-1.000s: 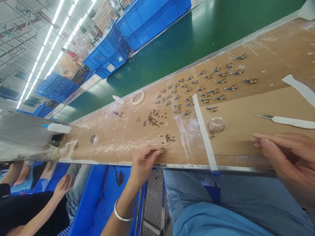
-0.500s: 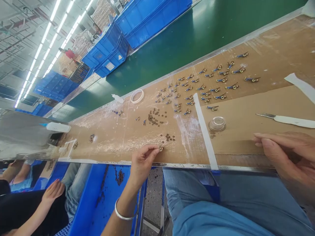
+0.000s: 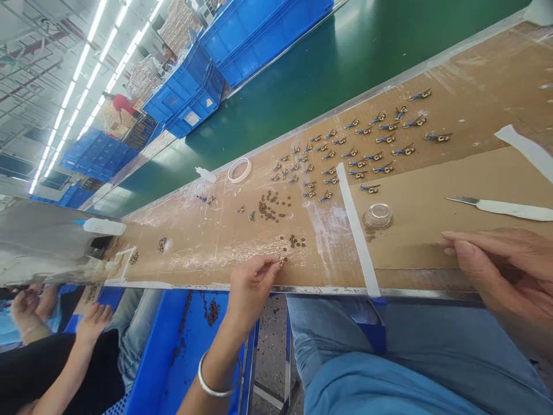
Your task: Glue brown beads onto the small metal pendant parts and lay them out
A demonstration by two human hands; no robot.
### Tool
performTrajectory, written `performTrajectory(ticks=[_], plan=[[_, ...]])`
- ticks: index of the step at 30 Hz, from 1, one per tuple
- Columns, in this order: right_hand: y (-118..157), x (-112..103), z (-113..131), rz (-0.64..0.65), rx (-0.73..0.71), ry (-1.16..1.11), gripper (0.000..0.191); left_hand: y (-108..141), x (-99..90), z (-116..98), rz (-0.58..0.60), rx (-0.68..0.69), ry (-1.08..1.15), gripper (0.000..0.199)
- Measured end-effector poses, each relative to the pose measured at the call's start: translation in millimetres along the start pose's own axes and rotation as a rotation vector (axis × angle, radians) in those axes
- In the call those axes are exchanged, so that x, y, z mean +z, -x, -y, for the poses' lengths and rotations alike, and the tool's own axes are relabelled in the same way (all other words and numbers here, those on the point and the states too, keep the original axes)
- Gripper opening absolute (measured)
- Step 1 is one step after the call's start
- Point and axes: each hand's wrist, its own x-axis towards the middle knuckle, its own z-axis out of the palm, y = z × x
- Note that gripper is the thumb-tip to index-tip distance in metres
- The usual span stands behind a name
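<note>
My left hand (image 3: 254, 283) is closed in a pinch on a tiny figure (image 3: 281, 260) near the table's front edge. Just beyond it lie several small brown discs (image 3: 296, 241), with a larger scatter of discs (image 3: 268, 208) farther back. My right hand (image 3: 505, 265) hovers over the right side, thumb and index finger close together; whatever may be between the fingertips is too small to make out. Nearby are a clear round dish (image 3: 378, 216) and a white-handled knife (image 3: 514, 209). Many small blue-and-tan figures (image 3: 403, 151) lie in loose rows behind.
A tape roll (image 3: 239, 171) and white glue bottle (image 3: 206, 174) lie near the green belt (image 3: 302, 75). Another bottle (image 3: 103, 226) is at the left. Blue crates (image 3: 190, 104) stand beyond. Co-workers' hands (image 3: 93, 323) show at lower left, beside a blue bin (image 3: 194, 340).
The view has shifted slightly. My hands keep nearly the same poses. At lower left, the co-workers' hands have moved up.
</note>
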Motion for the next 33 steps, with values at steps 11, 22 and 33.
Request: performTrajectory(ticks=[11, 22, 33], plan=[[-6, -10, 3, 0.015, -0.085, 0.005, 0.014, -3, 3.6, -8, 0.016, -0.060, -0.079, 0.012], [-2, -11, 2, -0.009, -0.035, 0.058, 0.014, -8, 6.4, -8, 0.036, 0.006, -0.205, 0.011], [-5, -17, 10, -0.018, -0.054, 0.063, 0.018, -12, 6.8, -17, 0.076, 0.025, -0.339, 0.013]])
